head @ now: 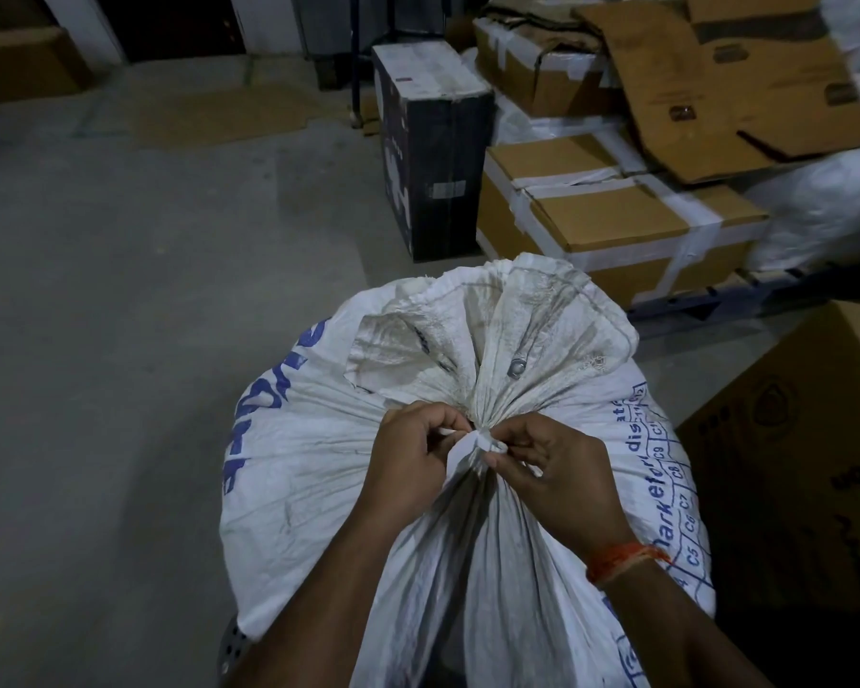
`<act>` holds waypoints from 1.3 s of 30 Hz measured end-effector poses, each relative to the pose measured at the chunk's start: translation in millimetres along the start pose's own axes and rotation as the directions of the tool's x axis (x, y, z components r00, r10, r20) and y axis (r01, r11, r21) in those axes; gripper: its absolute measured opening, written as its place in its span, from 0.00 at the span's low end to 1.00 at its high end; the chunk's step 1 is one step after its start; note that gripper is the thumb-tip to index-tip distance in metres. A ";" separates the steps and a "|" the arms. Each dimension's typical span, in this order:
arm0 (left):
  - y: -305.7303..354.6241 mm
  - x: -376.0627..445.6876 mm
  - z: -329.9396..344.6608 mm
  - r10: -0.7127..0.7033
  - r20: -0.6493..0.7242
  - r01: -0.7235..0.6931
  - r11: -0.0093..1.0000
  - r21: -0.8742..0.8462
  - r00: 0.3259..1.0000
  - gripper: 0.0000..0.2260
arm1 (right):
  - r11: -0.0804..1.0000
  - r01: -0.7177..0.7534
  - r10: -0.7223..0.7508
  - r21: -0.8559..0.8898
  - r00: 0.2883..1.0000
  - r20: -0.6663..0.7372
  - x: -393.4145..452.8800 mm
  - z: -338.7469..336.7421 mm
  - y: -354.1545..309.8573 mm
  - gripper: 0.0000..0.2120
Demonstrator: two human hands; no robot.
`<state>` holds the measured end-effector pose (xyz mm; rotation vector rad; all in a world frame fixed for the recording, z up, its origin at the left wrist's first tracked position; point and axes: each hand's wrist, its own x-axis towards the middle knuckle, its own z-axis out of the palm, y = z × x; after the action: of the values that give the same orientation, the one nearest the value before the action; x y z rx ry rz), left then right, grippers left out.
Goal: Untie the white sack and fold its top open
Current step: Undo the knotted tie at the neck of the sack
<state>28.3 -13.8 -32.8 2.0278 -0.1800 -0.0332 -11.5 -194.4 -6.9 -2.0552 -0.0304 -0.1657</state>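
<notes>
A full white woven sack (309, 469) with blue print stands in front of me on the floor. Its neck is gathered tight and bound with a white tie (480, 444), and the crumpled top (497, 330) flares out above the knot. My left hand (408, 456) pinches one end of the tie from the left. My right hand (557, 469), with an orange thread on its wrist, pinches the tie at the knot from the right. Both sets of fingertips meet at the knot.
Bare concrete floor (120, 290) stretches to the left. A dark upright carton (433, 151) stands behind the sack. Taped brown cartons (616, 225) sit stacked on a pallet at the right, and another brown box (805, 469) stands close by the sack's right side.
</notes>
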 end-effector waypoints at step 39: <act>14.9 -6.4 -19.0 -0.150 0.084 0.150 0.989 0.008 0.985 0.18 | 0.959 0.202 -0.188 -0.199 0.978 0.087 4.7 -4.5 2.1 0.06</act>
<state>22.2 -2.6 -11.3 2.0398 -0.0805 -0.2139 -7.1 -199.6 -6.0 -2.2647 -0.2687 -0.2305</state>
